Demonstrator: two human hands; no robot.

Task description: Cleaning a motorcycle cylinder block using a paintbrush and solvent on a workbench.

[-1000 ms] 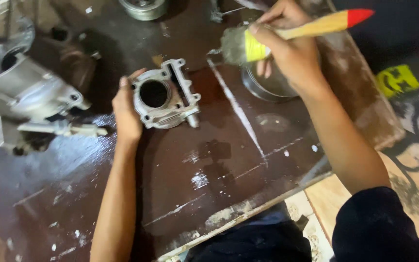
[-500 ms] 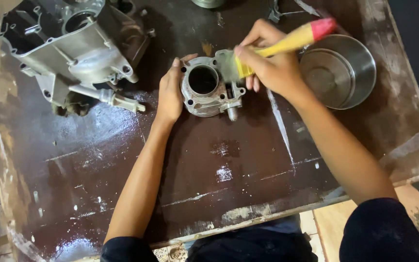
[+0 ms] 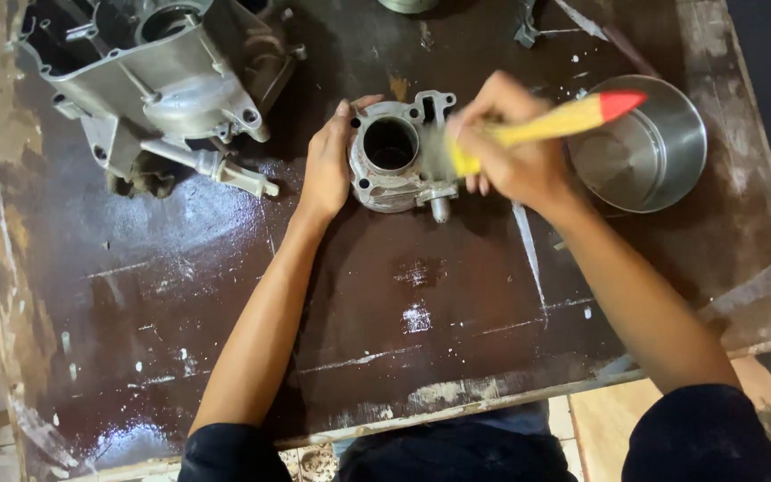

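Brush at the metal cylinder

Your left hand (image 3: 327, 165) grips the metal cylinder (image 3: 399, 152) from its left; your right hand (image 3: 510, 147), closed around the yellow brush (image 3: 551, 120), is touching its right side, handle pointing away right.

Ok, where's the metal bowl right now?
In the head view, the metal bowl sits on the wet table at upper right, just beyond the right hand holding the brush.
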